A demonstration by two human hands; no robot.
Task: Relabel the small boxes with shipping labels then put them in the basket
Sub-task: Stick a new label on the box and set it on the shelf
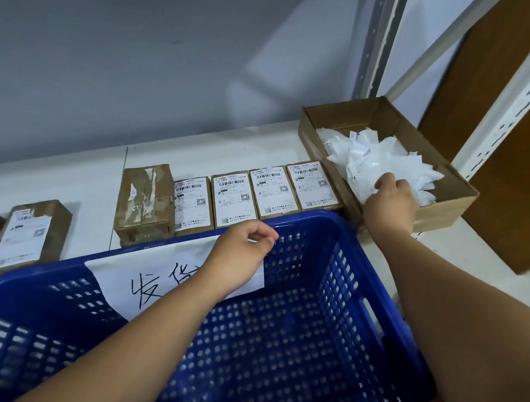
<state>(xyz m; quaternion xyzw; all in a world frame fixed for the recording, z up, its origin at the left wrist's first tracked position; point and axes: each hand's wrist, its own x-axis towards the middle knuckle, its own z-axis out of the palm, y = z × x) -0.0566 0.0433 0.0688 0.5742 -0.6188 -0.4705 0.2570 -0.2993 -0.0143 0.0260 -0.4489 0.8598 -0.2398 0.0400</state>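
Just behind the blue basket's (361, 301) far rim, four labelled small boxes (258, 193) lie flat side by side, long axes pointing away toward the wall. A taped box (145, 202) stands upright at their left end. The right hand (391, 204) grips white label sheets (381, 155) heaped in a cardboard tray (441, 210). The left hand (238, 261) curls over the basket's paper sign (153, 273); whether it pinches anything, I cannot tell.

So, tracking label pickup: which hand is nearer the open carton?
Right. The right hand is in the carton, gripping the white sheets; the left hand is by the basket's far rim, off to the carton's left.
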